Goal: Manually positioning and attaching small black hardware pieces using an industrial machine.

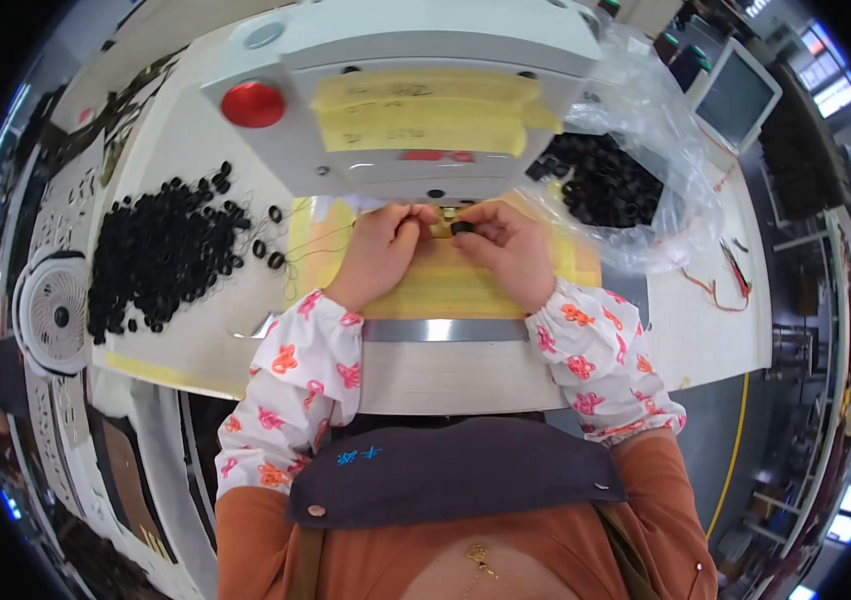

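Note:
A sewing machine (385,50) with a red button and yellow tape stands before me over a yellow-taped work plate (435,285). My right hand (500,240) pinches a small black loop (462,228) just right of the needle area. My left hand (390,245) is closed at the left of the needle area, its fingertips together; what they hold is too small to make out. Thin threads run from near my left hand to a pile of black loops (160,250) on the left of the table.
A clear plastic bag (670,220) of black pieces lies at the right, with snips (737,270) farther right and a screen (733,95) behind. A small white fan (55,310) is at the left edge. The table's front edge (445,400) is close to my body.

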Tool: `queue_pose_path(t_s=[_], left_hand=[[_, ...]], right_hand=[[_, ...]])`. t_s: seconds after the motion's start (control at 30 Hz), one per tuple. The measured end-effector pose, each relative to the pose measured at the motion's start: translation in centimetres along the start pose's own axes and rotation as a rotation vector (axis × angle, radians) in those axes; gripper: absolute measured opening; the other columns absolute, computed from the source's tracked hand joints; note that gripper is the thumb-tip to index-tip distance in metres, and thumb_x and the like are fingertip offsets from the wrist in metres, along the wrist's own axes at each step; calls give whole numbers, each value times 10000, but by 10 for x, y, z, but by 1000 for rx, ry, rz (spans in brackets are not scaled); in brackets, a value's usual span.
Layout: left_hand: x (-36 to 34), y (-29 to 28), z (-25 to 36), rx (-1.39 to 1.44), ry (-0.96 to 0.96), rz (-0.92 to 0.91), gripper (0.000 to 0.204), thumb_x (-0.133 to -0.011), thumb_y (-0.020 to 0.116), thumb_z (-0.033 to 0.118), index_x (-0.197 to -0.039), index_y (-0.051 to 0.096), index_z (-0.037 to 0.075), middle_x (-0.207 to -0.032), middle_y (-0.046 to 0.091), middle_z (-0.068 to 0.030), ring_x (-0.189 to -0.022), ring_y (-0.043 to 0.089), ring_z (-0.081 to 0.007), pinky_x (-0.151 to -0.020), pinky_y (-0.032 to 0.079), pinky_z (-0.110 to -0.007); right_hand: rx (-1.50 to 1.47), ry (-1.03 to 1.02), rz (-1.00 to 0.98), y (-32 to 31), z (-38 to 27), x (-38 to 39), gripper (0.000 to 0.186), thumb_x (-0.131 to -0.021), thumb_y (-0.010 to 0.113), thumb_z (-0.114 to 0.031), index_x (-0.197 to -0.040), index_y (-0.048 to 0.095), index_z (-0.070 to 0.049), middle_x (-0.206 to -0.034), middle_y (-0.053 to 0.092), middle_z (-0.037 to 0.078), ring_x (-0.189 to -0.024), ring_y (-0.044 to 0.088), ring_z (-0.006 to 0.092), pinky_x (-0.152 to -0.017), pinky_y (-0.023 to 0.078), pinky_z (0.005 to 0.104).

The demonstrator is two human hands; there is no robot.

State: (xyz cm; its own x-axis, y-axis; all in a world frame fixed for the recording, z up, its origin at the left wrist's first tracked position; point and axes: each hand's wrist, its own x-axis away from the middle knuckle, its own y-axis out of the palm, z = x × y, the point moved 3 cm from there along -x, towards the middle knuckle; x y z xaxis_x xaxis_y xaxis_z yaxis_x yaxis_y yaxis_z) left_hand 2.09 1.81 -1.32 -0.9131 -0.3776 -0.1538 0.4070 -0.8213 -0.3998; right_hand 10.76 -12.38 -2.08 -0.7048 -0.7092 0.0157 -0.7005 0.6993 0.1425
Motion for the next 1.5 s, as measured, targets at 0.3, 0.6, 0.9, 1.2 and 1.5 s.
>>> queue_pose_path(t_s=[0.3,0.6,0.9,1.2,1.5], left_hand=[[10,19,9,176,-94,-122,142,-794,533,42,-914,579,-19,-758,593,-22,-688,536,-57,-631,438,-197],[6,16,11,345,-57,-199,186,-778,586,33,-956,568,-18,-781,573,-5,-678,503,-32,-622,423,-169],[6,19,9,334,-147,-232,159,-797,595,100,-920,571,3,-799,557,27,-699,492,-30,-645,422,-172],[-1,16,8,338,-173,-253,205,-813,593,160,-951,580,9,-788,562,35,-702,485,-29,-638,412,-186],[5,22,25,-102,24,-245,204,-760,593,200,-872,621,32,-661,593,-133,-571,572,-225,-546,438,-311]], right_hand=[[-8,37,-24,-12,-3,16,170,-802,558,0,-956,516,55,-831,598,82,-711,587,115,-635,488,220],[-237,279,-3,-3,-9,6,152,-836,526,-63,-919,487,58,-749,591,109,-618,613,170,-542,511,245],[-65,199,-104,0,0,13,173,-852,515,-78,-971,478,42,-778,586,96,-645,599,147,-563,498,242],[665,-528,72,1,-17,13,179,-706,612,-19,-870,541,-15,-793,571,132,-653,597,258,-557,484,323],[1069,-651,-17,10,-17,22,189,-678,561,-22,-862,519,-42,-767,506,130,-649,546,294,-526,456,378]])
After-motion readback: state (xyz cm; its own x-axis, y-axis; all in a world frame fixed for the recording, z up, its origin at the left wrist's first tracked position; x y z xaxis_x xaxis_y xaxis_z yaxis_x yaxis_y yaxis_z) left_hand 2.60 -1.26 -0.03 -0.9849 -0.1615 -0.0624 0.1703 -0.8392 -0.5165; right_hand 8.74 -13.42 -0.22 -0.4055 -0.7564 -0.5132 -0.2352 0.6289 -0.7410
